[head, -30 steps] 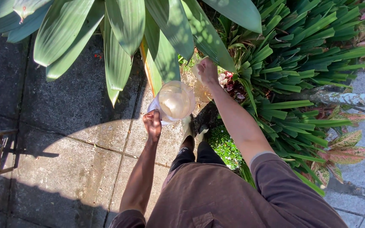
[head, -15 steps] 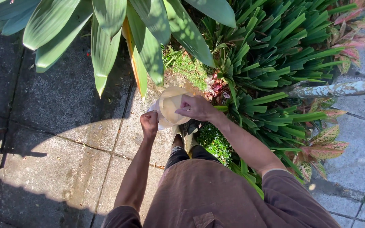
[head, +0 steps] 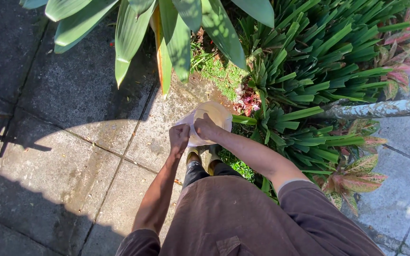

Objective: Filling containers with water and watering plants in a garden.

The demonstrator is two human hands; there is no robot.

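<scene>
Your left hand (head: 179, 136) is gripping the clear jug (head: 208, 121) in a closed fist while your right hand (head: 205, 127), just beside it, is dipping curled fingers inside, with leafy plants (head: 309, 61) lying beyond both hands.

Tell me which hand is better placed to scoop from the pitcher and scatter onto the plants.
Probably the right hand: it is already at the mouth of the pitcher, on the side of the plants. The left hand grips the pitcher's handle side.
</scene>
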